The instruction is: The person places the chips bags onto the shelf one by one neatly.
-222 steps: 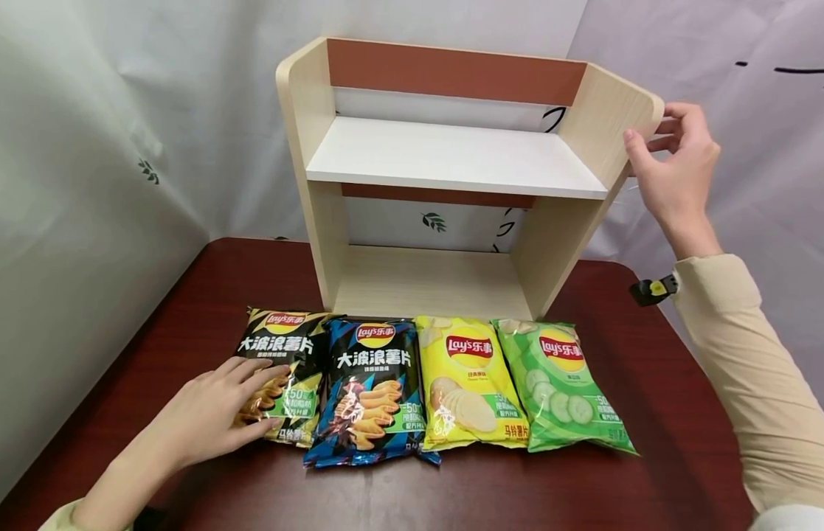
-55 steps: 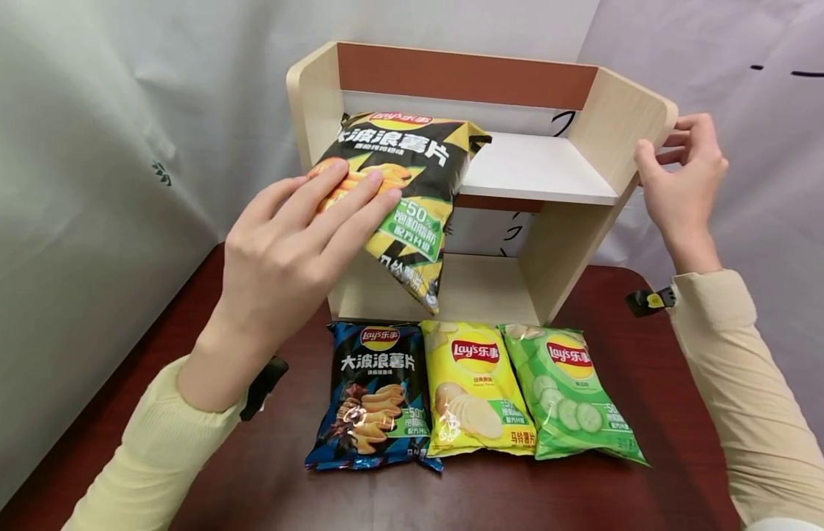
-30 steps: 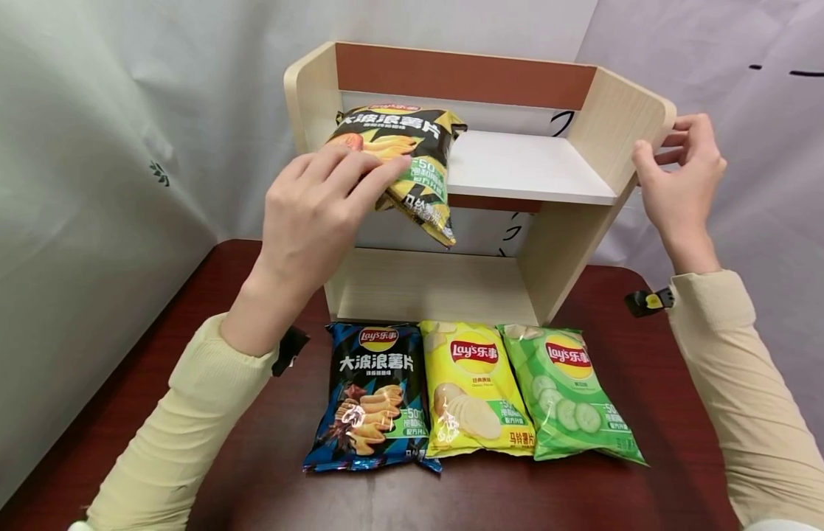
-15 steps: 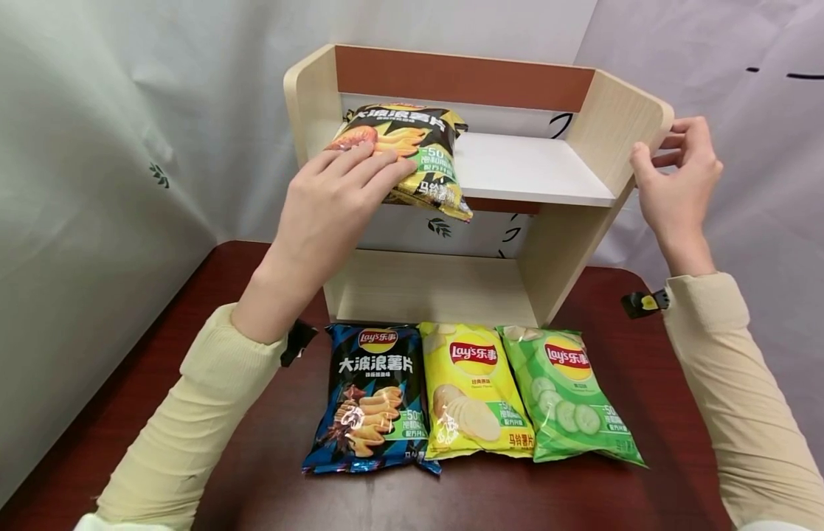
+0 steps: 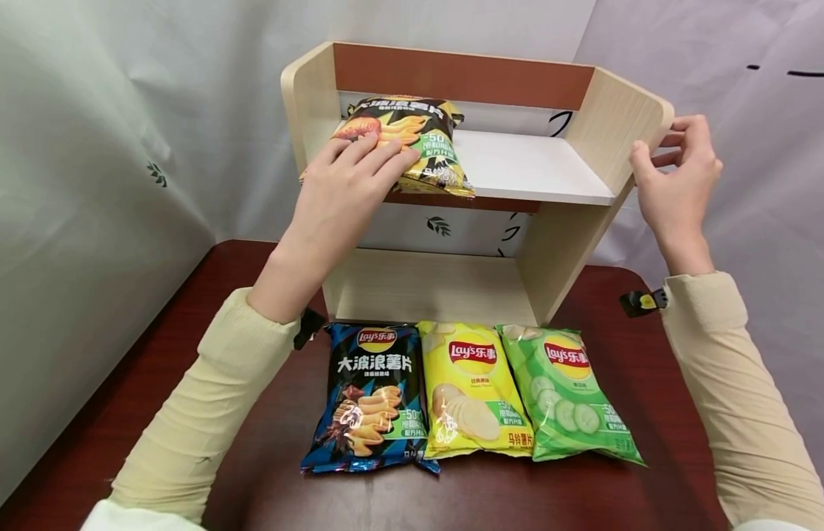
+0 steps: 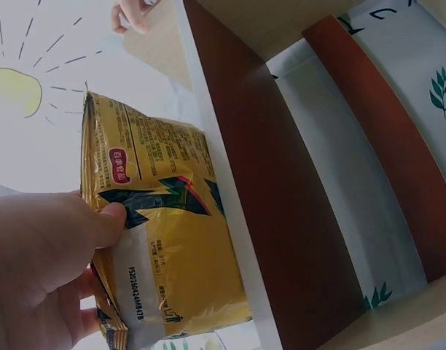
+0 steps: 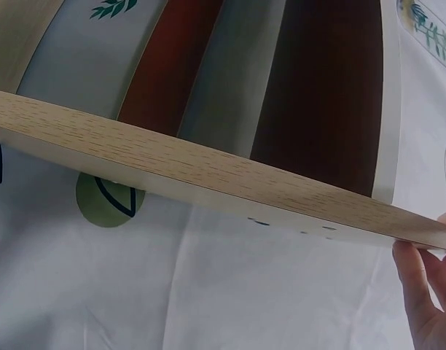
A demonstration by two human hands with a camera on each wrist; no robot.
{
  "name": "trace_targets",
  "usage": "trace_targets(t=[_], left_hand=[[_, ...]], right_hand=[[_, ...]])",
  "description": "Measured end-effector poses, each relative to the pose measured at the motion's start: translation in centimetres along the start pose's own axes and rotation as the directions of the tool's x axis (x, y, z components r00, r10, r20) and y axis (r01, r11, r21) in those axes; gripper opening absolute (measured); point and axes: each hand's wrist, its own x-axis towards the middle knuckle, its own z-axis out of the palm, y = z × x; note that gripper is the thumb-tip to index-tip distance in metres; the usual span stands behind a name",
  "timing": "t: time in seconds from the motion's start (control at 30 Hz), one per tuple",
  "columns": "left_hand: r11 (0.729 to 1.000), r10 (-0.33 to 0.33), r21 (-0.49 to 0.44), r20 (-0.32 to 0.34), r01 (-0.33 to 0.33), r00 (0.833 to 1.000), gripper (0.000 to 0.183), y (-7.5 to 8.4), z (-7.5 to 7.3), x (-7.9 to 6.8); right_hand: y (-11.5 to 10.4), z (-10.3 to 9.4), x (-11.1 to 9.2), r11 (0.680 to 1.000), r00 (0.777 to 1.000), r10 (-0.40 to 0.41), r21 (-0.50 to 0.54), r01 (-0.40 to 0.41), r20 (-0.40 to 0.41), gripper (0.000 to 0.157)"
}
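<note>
My left hand (image 5: 345, 181) grips a black-and-gold bag of potato chips (image 5: 412, 133) by its near left part, at the left end of the upper white board (image 5: 531, 164). Fingers lie across its printed front; in the left wrist view the thumb presses its gold back (image 6: 186, 255). The bag leans back, its bottom edge overlapping the board's front edge. My right hand (image 5: 684, 177) holds the upper front edge of the wooden shelf's right side panel (image 5: 614, 136), pinching that edge between thumb and fingers. The right wrist view shows these fingers (image 7: 420, 292) at the panel's edge (image 7: 208, 171).
In front of the shelf, a blue-black chip bag (image 5: 372, 398), a yellow one (image 5: 478, 391) and a green one (image 5: 571, 398) lie side by side on the dark red table (image 5: 504, 498). The shelf has a pale bottom board (image 5: 438, 284). White printed sheeting (image 5: 86, 147) hangs around the table.
The black-and-gold bag has gone from the table's left up to the upper board, carried by my left hand. Lately it has moved inward and tilted back. My right hand stays on the panel.
</note>
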Motion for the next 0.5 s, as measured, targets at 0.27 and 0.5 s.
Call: trace_targets(t=[0.27,0.5], left_hand=[[0.999,-0.042,0.031,0.069,0.040,0.997,0.034,-0.5,1.0,0.7],[0.998,-0.055,0.039,0.147,0.050,0.988,0.039,-0.9,1.6,1.1]], right_hand=[[-0.2,0.1,-0.1,1.000,1.000,-0.002,0.001,0.002,0.012,0.022],[-0.4,0.2,-0.1,1.000,1.000,0.005,0.024,-0.006,0.011,0.021]])
